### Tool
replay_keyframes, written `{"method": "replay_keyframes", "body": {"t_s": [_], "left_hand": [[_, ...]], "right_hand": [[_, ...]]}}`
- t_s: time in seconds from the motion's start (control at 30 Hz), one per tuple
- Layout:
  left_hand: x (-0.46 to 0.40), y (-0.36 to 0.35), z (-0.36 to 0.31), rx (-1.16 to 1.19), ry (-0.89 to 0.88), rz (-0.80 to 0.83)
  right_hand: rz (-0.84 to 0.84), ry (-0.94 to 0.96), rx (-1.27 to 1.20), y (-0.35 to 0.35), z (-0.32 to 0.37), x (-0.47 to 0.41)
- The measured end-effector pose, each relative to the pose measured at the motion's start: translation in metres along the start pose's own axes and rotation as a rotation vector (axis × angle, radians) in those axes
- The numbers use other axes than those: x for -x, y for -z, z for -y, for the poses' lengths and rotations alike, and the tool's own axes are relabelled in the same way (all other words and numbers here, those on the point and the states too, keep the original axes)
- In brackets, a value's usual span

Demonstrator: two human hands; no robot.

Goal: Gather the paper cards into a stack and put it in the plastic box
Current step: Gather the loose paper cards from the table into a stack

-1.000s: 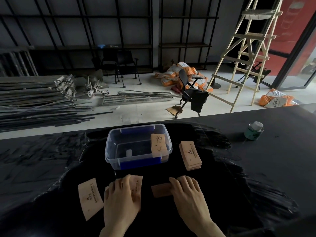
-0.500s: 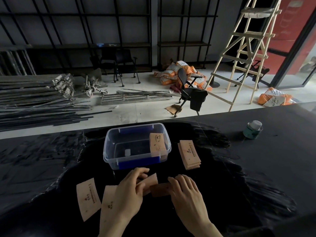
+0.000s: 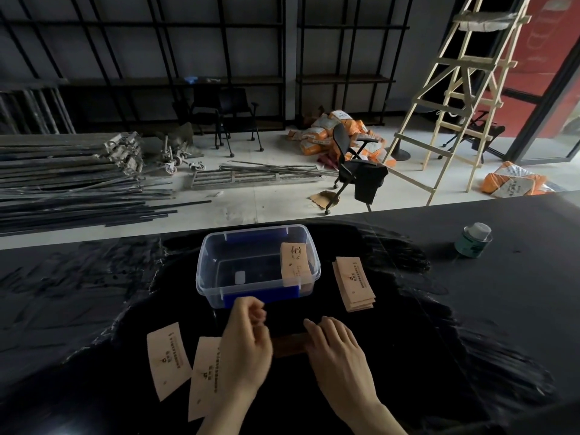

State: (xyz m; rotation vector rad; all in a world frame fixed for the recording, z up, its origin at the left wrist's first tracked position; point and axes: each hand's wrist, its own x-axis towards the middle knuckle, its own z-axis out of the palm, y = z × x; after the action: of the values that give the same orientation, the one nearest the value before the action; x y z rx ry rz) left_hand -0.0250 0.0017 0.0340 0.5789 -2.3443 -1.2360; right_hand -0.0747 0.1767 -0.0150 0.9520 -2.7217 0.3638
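A clear plastic box (image 3: 201, 279) with blue latches stands on the black table, and one paper card (image 3: 295, 260) leans inside its right end. Just right of the box lies a small stack of cards (image 3: 354, 284). Two loose cards lie at the front left, one (image 3: 168, 359) fully visible and the other (image 3: 203, 376) partly under my left wrist. My left hand (image 3: 248, 343) hovers in front of the box with its fingers curled, and no card shows in it. My right hand (image 3: 337, 350) rests flat, fingers pressing on a dark card pile (image 3: 288, 345) between the hands.
A green can (image 3: 475, 240) with a white lid stands at the far right of the table. The table's far edge runs just behind the box. Beyond it are a floor with metal bars, an office chair and a wooden ladder.
My left hand lifted a card from the left and carried it right to the pile under my right hand. Its fingers are now curled with no card visible. The right hand stayed put.
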Motion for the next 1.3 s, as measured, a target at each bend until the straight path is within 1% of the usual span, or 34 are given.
{"method": "replay_keyframes", "body": {"t_s": [0.07, 0.17, 0.2, 0.27, 0.33, 0.4, 0.43, 0.53, 0.57, 0.63, 0.7, 0.77, 0.83, 0.87, 0.93, 1.0, 1.07, 1.13, 1.17, 1.2, 1.23, 1.3], "left_hand": [[-0.007, 0.020, 0.016, -0.236, 0.081, 0.004], [-0.008, 0.044, 0.042, -0.723, 0.184, 0.062], [-0.005, 0.049, 0.048, -0.846, 0.232, 0.091], [0.001, 0.055, 0.055, -0.977, 0.276, 0.127], [0.005, 0.056, 0.056, -0.985, 0.250, 0.129], [0.003, 0.055, 0.052, -0.921, 0.191, 0.137], [0.002, 0.054, 0.049, -0.826, 0.174, 0.149], [-0.005, 0.053, 0.038, -0.434, 0.169, 0.149], [-0.009, 0.052, 0.035, -0.335, 0.141, 0.137], [-0.016, 0.047, 0.026, -0.211, 0.060, 0.138], [-0.019, 0.040, 0.017, -0.141, 0.006, 0.207], [-0.019, 0.030, 0.010, -0.088, -0.026, 0.310], [-0.019, 0.020, 0.006, -0.006, 0.007, 0.384], [-0.017, 0.016, 0.005, 0.033, 0.021, 0.390], [-0.014, 0.012, 0.004, 0.094, 0.033, 0.335], [-0.012, 0.012, 0.003, 0.155, 0.049, 0.226], [-0.013, 0.028, 0.012, 0.133, 0.041, 0.014], [-0.014, 0.047, 0.026, 0.032, 0.032, -0.177], [-0.013, 0.058, 0.036, -0.076, 0.049, -0.258], [-0.013, 0.069, 0.047, -0.235, 0.104, -0.310], [-0.011, 0.078, 0.058, -0.414, 0.209, -0.314], [-0.003, 0.089, 0.079, -0.689, 0.476, -0.188]], "right_hand": [[0.007, -0.003, 0.025, 0.000, 0.002, -0.004], [-0.010, -0.001, -0.002, 0.001, 0.007, -0.008], [-0.009, 0.004, 0.002, 0.001, 0.009, -0.009], [0.009, 0.019, 0.010, 0.001, 0.013, -0.012], [0.060, 0.024, 0.004, 0.001, 0.018, -0.016], [0.096, 0.029, 0.013, 0.001, 0.023, -0.020], [0.101, 0.035, 0.024, 0.000, 0.024, -0.021], [0.074, 0.048, 0.001, -0.002, 0.026, -0.021], [0.064, 0.051, -0.010, -0.004, 0.026, -0.020], [0.047, 0.054, -0.015, -0.009, 0.023, -0.019], [0.031, 0.058, -0.023, -0.015, 0.023, -0.019], [0.014, 0.039, -0.072, -0.018, 0.026, -0.021], [-0.008, 0.050, -0.137, -0.018, 0.030, -0.025], [-0.010, 0.066, -0.148, -0.017, 0.031, -0.025], [-0.005, 0.097, -0.142, -0.017, 0.033, -0.025], [0.010, 0.116, -0.110, -0.017, 0.030, -0.026], [0.041, 0.157, -0.073, -0.017, 0.035, -0.031], [0.093, 0.172, -0.020, -0.018, 0.036, -0.033], [0.103, 0.175, 0.002, -0.019, 0.035, -0.034], [0.098, 0.167, 0.019, -0.019, 0.034, -0.035], [0.088, 0.151, 0.032, -0.018, 0.034, -0.035], [0.074, 0.124, 0.054, -0.017, 0.034, -0.035]]}}
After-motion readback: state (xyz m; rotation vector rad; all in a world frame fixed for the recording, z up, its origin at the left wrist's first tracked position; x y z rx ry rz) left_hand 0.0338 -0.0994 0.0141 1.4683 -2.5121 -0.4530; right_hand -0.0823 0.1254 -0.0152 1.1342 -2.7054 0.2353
